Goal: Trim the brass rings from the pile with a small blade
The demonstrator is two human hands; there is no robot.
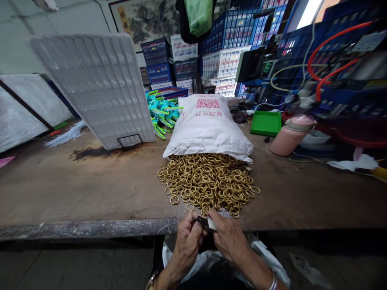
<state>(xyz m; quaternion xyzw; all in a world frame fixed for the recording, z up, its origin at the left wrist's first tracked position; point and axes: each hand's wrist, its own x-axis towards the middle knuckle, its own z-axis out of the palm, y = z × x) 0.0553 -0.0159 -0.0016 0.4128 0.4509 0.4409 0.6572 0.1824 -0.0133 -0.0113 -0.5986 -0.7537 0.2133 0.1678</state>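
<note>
At the table's front edge, my left hand (187, 237) and my right hand (228, 237) are close together, both with closed fingers. Between them they pinch a small flat piece (212, 224), dark at the left end and white at the right; its exact kind is not clear. Just beyond my fingertips lies a heap of brass-coloured rings (205, 181), with a few loose ones at its near side. The rings spill from the near end of a white woven sack (208, 129) with red print, lying on its side. Fingers partly hide the held piece.
A ribbed pale panel (96, 88) stands upright on the wooden table (75, 193). Turquoise and lime items (165, 110) lie beside the sack. To the right are a green tray (266, 123) and a pink bottle (292, 135). Stacked crates (226, 32) stand behind.
</note>
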